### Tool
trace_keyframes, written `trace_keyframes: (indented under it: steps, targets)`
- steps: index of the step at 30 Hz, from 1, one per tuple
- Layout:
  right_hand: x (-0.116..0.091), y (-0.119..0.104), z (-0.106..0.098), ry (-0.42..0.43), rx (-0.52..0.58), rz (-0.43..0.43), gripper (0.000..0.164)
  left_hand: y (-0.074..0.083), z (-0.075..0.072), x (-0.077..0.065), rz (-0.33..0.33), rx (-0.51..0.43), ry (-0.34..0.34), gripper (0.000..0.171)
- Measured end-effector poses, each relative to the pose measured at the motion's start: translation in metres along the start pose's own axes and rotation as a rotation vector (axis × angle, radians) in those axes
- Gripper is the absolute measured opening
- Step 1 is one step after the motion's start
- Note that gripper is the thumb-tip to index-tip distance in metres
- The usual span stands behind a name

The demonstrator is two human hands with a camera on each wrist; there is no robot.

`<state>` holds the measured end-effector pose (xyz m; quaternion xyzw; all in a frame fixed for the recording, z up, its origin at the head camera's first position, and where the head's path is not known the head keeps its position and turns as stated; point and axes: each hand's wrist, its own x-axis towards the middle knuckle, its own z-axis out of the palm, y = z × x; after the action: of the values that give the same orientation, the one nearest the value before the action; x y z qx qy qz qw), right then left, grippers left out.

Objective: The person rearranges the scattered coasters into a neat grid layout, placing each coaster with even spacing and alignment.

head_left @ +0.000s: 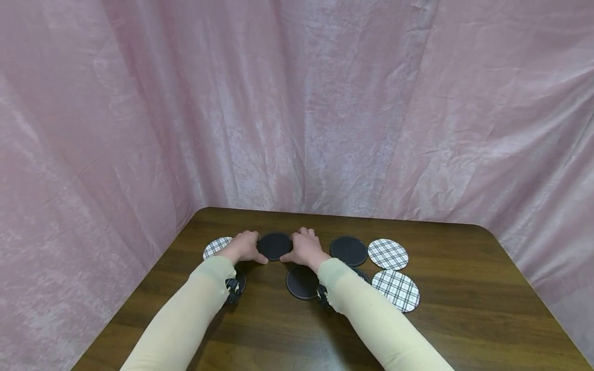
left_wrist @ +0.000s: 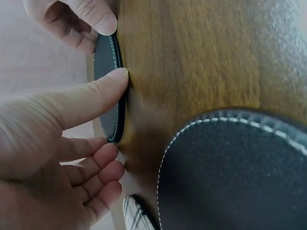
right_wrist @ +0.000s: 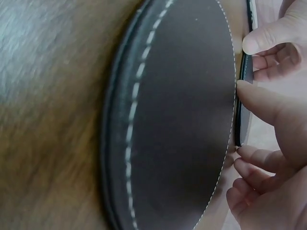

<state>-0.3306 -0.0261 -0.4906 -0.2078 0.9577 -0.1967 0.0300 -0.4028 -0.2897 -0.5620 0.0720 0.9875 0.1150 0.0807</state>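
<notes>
A round black coaster with pale edge stitching (head_left: pixel 274 246) lies in the far row on the wooden table, between both hands. My left hand (head_left: pixel 246 247) holds its left side, thumb at the near edge and index finger at the rim. On the opposite side my right hand (head_left: pixel 305 248) grips the rim the same way. In the left wrist view the coaster (left_wrist: pixel 108 62) appears edge-on, low against the table. Another black coaster (head_left: pixel 301 282) lies nearer, below the right hand, and fills much of the right wrist view. One more black coaster (head_left: pixel 240 280) is partly hidden by the left wrist.
A plaid white coaster (head_left: pixel 216 247) lies left of the left hand. To the right are a black coaster (head_left: pixel 348 251) and two plaid ones, one far (head_left: pixel 388 254) and one nearer (head_left: pixel 396 290). Another black coaster (head_left: pixel 362 274) is mostly behind the right sleeve. Pink curtains (head_left: pixel 297 103) hang behind the table.
</notes>
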Motion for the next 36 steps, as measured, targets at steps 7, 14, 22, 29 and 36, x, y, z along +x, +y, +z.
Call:
trace_keyframes:
  steps: [7,14,22,29,36]
  targets:
    - [0.002,-0.002,0.0,-0.002,0.043,0.038,0.066,0.013,-0.009,-0.018,0.0,-0.04,0.004,0.097]
    - [0.004,-0.005,0.002,0.004,0.064,0.049,0.067,0.072,-0.06,-0.083,-0.068,-0.108,-0.006,0.087]
    - [0.002,-0.004,0.002,0.009,0.118,0.038,0.07,0.06,-0.046,-0.073,-0.062,-0.148,-0.006,0.098]
    - [-0.001,0.002,0.003,0.026,0.118,0.036,0.071,0.081,-0.055,-0.091,-0.082,-0.205,0.007,0.093]
    - [-0.007,0.006,-0.007,0.028,0.167,0.041,0.072,0.087,-0.056,-0.094,-0.043,-0.207,0.05,0.093]
